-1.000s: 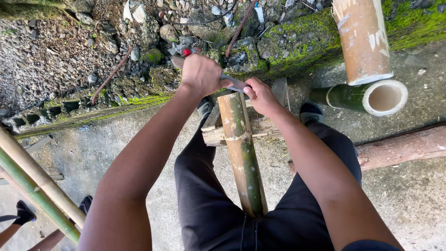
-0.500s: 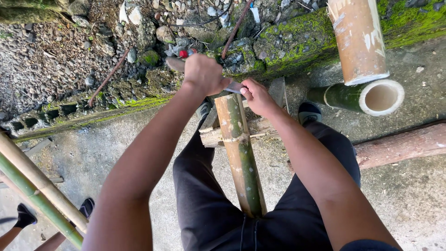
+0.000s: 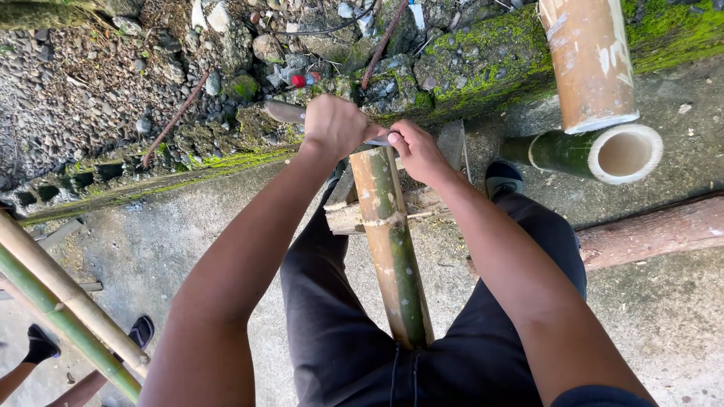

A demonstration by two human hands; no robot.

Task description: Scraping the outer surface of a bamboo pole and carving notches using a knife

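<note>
A green-brown bamboo pole (image 3: pixel 392 249) runs from between my legs up to a small wooden block (image 3: pixel 348 215) on the concrete. My left hand (image 3: pixel 335 124) is closed around the handle of a knife (image 3: pixel 285 113), whose wooden handle end sticks out to the left. My right hand (image 3: pixel 418 151) presses on the blade's far side at the pole's top end. The blade lies across the end of the bamboo, mostly hidden by my hands.
Two thick bamboo sections lie at upper right, one tan (image 3: pixel 592 64), one green and hollow (image 3: pixel 596 154). A reddish log (image 3: pixel 656 230) lies to the right. Bamboo poles (image 3: pixel 68 309) and another person's feet (image 3: pixel 41 343) are at lower left. Mossy stones (image 3: pixel 483 56) border the concrete.
My hands and the knife have stayed on the pole's end, shifting only slightly; the view has tilted a little.
</note>
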